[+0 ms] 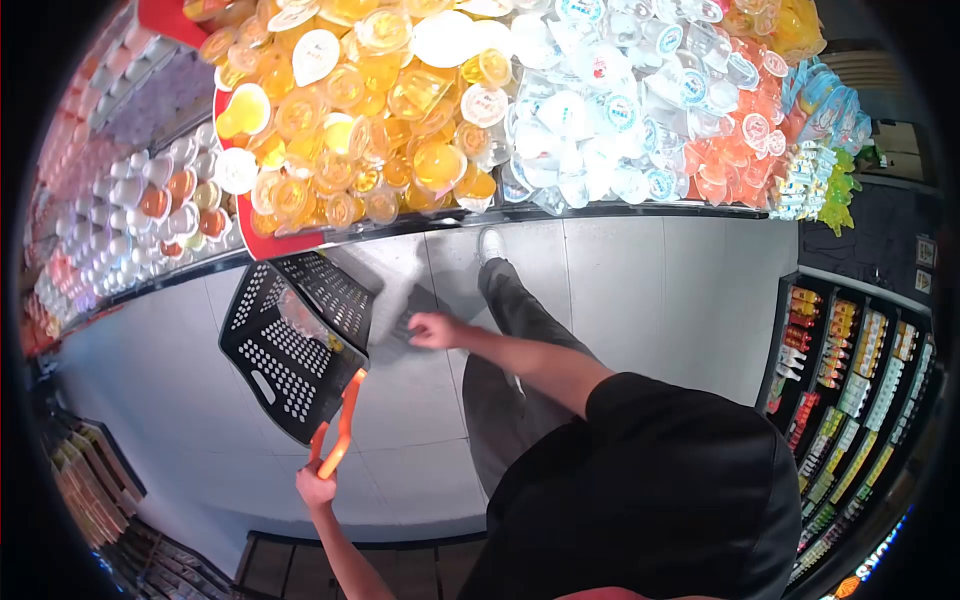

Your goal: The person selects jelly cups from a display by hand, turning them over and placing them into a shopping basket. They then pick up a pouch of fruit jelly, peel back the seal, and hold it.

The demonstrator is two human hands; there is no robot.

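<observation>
My left hand [317, 485] is wrapped round the orange handle [347, 425] of a black shopping basket [290, 395], which hangs tilted over the floor. Inside the basket lies a clear plastic package [300, 314], with a small yellowish item [334, 343] by it; their exact kinds are hard to make out. My right hand [432, 330] is held out in the air to the right of the basket, fingers curled in, with nothing visible in it. In front of me is a display heaped with yellow jelly cups [390, 95], clear white-lidded cups [600, 110] and orange-red ones [745, 135].
A red display edge [275, 240] juts out near the basket. More cups in rows [150, 200] stand at the left. Shelves of packaged goods [850, 400] line the right side. My shoe [491, 245] rests on the grey tiled floor [620, 270] by the display's base.
</observation>
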